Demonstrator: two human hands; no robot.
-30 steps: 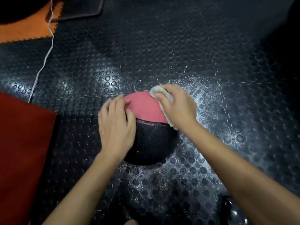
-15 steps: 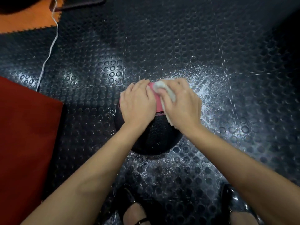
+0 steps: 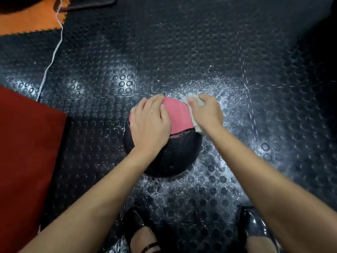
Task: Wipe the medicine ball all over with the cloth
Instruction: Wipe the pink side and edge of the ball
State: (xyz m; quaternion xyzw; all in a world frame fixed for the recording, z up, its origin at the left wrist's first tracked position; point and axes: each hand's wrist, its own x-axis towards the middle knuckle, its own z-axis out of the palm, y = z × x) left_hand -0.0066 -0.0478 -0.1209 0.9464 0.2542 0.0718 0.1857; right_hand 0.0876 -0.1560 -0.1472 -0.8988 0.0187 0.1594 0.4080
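Nearest are two black shoes (image 3: 140, 232), set apart on the bumpy black floor (image 3: 200, 42). Just past them the ball (image 3: 175, 143) sits on that floor, black on the near side and pink on top. The left hand (image 3: 149, 125) lies flat on it with fingers straight and together, likely to stop it rolling. The right hand (image 3: 206, 112) grips the white cloth (image 3: 193, 101) and presses it on the far right side of the pink part. The floor around looks wet. A red mat (image 3: 23, 152) lies to the left. Farther off are a white cord (image 3: 52, 57) and an orange mat (image 3: 27, 22). Nothing blocks the wiping.
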